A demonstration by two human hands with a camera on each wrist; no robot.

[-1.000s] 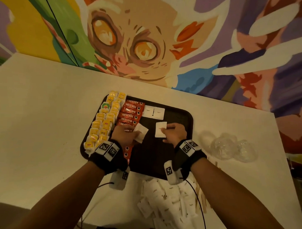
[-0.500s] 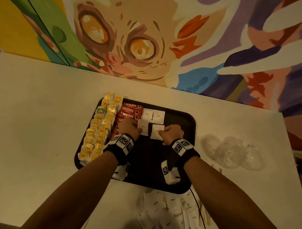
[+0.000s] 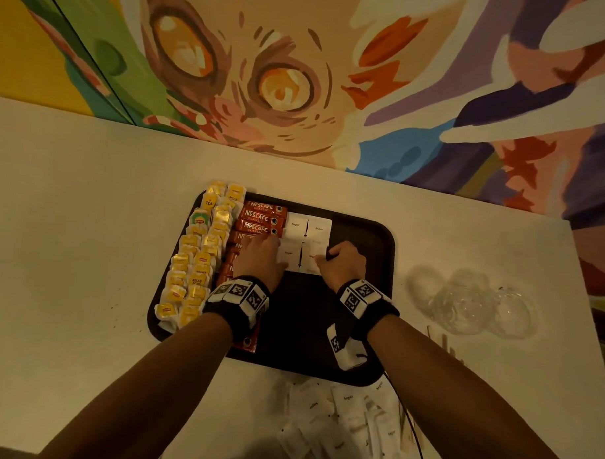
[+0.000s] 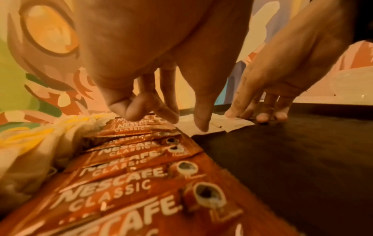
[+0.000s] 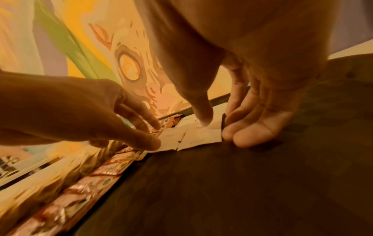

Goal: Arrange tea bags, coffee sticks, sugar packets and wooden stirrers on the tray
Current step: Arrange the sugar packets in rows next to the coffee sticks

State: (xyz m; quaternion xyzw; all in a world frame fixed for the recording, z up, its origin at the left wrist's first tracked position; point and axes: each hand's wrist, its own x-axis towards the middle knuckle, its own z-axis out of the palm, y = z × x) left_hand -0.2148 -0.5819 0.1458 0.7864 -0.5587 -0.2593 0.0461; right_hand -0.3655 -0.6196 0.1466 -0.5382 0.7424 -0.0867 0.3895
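hands: left [image 3: 259, 258], right [image 3: 342, 265] flat, grasping nothing | pressing sugar packets [image 3: 298, 258] | right thumb apparently on top

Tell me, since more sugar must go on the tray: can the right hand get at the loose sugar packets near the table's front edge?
Probably yes. The loose sugar packets lie uncovered just below the tray, near the right hand, with nothing lying over them. That hand now presses a placed packet and would need to let go and draw back.
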